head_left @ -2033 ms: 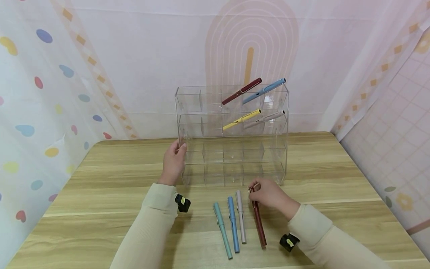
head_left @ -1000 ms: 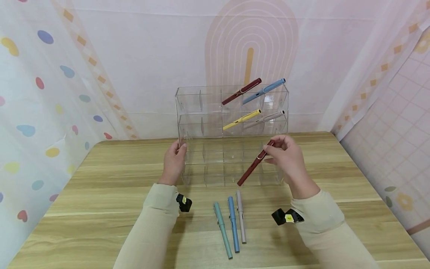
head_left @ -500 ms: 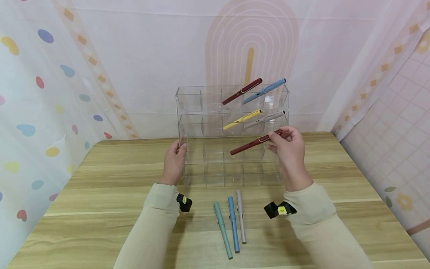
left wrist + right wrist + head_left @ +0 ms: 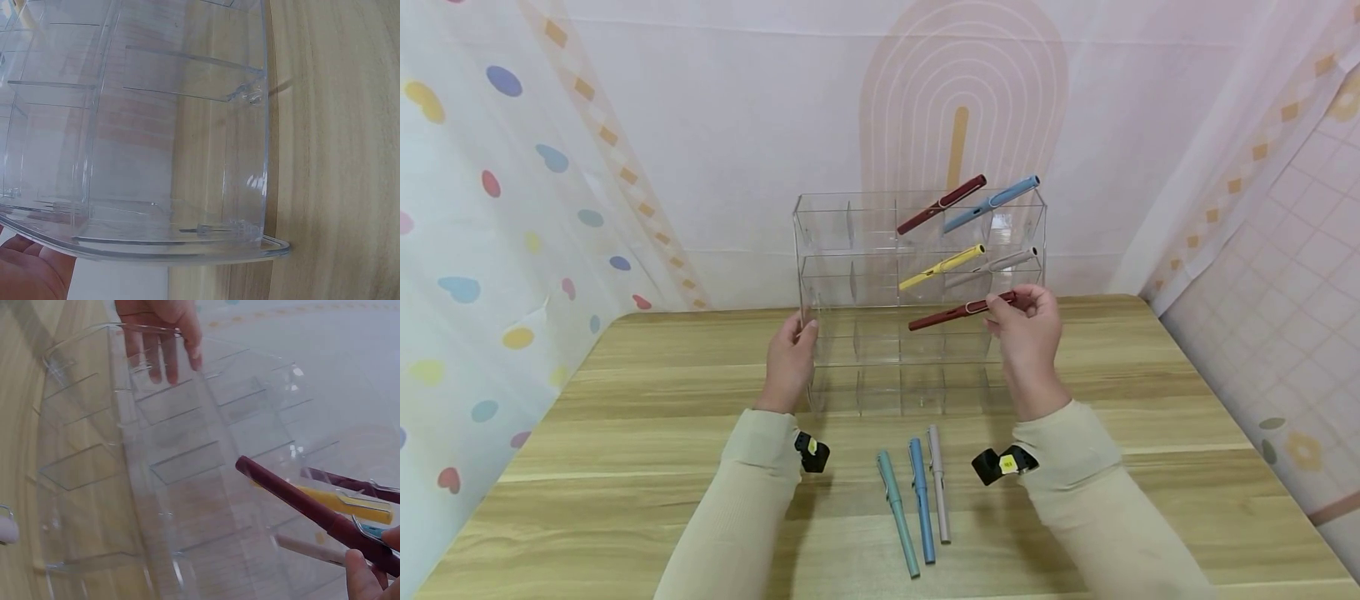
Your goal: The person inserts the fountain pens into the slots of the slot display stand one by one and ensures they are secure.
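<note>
A clear tiered pen rack (image 4: 872, 365) stands on the table, and my left hand (image 4: 788, 358) holds its left side panel, thumb in front. In my right hand (image 4: 1030, 346) a dark red pen (image 4: 943, 317) is pinched by its cap end, slanting slightly down to the left. That pen lies before the third tier, under the yellow pen (image 4: 942, 267); whether it touches the rack I cannot tell. Beside the yellow pen rests a grey pen (image 4: 995, 264). The top tier carries another dark red pen (image 4: 942, 205) and a light blue pen (image 4: 991, 204).
On the wooden table (image 4: 662, 467) in front of the rack lie a green pen (image 4: 898, 515), a blue pen (image 4: 922, 502) and a pale grey pen (image 4: 939, 485), side by side. A patterned curtain (image 4: 760, 125) hangs behind the table.
My right hand has lifted the dark red pen off the table, raised it to the third tier, turned it nearly level and shifted it slightly left. The left hand stays at the rack.
</note>
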Demonstrator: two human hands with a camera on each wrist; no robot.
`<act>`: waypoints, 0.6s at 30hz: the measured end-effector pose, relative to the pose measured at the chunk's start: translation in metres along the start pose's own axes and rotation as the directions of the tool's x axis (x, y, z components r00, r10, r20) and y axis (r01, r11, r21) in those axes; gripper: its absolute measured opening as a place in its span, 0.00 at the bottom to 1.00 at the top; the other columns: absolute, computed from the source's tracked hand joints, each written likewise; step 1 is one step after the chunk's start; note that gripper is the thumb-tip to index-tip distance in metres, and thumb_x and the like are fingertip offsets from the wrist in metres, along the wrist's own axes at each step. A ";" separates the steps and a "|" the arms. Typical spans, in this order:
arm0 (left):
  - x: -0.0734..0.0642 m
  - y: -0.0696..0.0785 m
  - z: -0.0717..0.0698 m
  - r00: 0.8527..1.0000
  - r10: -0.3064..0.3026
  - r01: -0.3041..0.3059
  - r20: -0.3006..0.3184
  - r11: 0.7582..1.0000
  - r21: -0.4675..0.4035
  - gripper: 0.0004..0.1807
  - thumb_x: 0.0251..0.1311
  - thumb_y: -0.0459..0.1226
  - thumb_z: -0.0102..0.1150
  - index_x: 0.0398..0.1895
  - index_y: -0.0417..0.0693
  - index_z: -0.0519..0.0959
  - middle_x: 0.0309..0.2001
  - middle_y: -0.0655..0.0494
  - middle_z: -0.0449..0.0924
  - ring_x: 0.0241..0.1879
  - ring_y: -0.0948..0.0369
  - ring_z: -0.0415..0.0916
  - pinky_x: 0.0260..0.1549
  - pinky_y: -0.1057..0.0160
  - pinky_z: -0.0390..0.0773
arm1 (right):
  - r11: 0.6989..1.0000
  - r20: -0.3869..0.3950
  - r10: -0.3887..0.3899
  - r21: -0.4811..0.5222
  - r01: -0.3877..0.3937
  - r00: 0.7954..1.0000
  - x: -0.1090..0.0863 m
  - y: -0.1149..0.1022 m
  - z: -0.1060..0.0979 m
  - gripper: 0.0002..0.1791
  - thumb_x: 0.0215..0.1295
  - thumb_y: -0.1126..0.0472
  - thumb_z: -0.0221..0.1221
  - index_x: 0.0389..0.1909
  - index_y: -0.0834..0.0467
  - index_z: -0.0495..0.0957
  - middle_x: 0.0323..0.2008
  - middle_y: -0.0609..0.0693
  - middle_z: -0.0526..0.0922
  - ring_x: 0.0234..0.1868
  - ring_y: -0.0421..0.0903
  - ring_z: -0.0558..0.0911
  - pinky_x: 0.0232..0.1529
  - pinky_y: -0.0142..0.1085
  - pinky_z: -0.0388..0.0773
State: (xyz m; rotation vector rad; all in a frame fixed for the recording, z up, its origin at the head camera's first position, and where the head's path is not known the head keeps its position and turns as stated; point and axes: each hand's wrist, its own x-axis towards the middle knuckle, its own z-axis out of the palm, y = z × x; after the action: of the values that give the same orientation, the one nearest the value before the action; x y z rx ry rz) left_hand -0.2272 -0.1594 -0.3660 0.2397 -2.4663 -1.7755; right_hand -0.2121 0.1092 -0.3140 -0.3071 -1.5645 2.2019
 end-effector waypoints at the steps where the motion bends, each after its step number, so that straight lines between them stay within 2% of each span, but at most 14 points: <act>1: 0.000 0.000 0.000 1.000 0.003 -0.003 0.001 1.000 0.000 0.24 0.75 0.44 0.39 0.71 0.49 0.63 0.69 0.46 0.64 0.68 0.48 0.59 0.64 0.44 0.62 | 1.000 -0.004 -0.003 0.000 0.003 1.000 0.000 0.002 0.001 0.17 0.58 0.78 0.60 0.36 0.55 0.66 0.33 0.48 0.70 0.27 0.35 0.76 0.26 0.27 0.79; 18: -0.001 -0.002 0.000 0.999 0.038 -0.038 -0.006 0.999 -0.016 0.25 0.75 0.43 0.40 0.72 0.49 0.62 0.69 0.46 0.64 0.66 0.50 0.62 0.62 0.47 0.65 | 0.998 0.005 -0.028 -0.052 0.028 1.000 -0.009 0.027 0.011 0.14 0.58 0.78 0.59 0.39 0.64 0.67 0.36 0.51 0.70 0.28 0.36 0.78 0.28 0.26 0.79</act>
State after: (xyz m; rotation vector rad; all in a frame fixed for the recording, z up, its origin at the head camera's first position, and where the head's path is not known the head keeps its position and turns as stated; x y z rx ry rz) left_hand -0.2260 -0.1592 -0.3678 0.1953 -2.4348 -1.7771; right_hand -0.2146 0.0883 -0.3356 -0.2945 -1.6204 2.1444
